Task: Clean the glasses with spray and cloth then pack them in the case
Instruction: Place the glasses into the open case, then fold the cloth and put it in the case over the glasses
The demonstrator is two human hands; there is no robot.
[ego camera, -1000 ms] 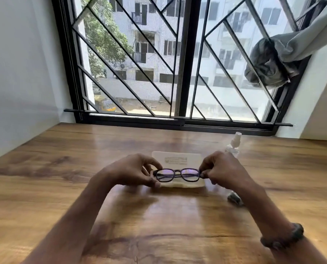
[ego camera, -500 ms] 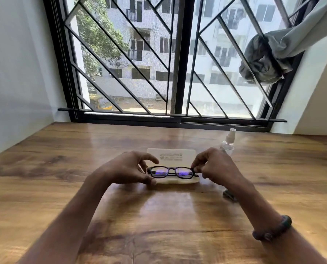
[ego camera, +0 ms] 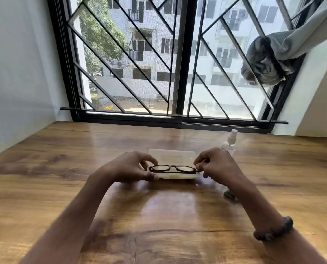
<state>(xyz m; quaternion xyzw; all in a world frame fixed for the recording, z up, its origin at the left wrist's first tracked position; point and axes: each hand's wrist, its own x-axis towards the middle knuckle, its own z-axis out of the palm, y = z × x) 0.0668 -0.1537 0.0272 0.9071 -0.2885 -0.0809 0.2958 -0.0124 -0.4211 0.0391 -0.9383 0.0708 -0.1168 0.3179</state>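
Window (ego camera: pixel 179 54): black frame with slanted bars fills the far wall; pale apartment blocks and a tree stand outside.
Table (ego camera: pixel 44 187): glossy brown wood grain, running up to the sill, white walls on both sides.
Curtain (ego camera: pixel 263 63): grey cloth bunched in a knot at the upper right of the bars.
Left hand (ego camera: pixel 126 167): fingers curled, thumb below and forefinger above the left end of the frame, grasping it.
Right hand (ego camera: pixel 217 164): fingertips pinched on the right end of the frame; a dark beaded bracelet (ego camera: pixel 273 229) sits on the wrist.
Case (ego camera: pixel 172 157): pale, lying open at mid-table, a faint label on its far half.
Glasses (ego camera: pixel 173 167): dark frame, two rounded lenses, held level between both hands over the near half of the case.
Spray bottle (ego camera: pixel 231 140): clear, white nozzle, upright just behind the right hand.
Hard to tell: whether the glasses touch the case; how the temples lie; a small dark thing (ego camera: pixel 229 195) beside the right forearm, blurred.
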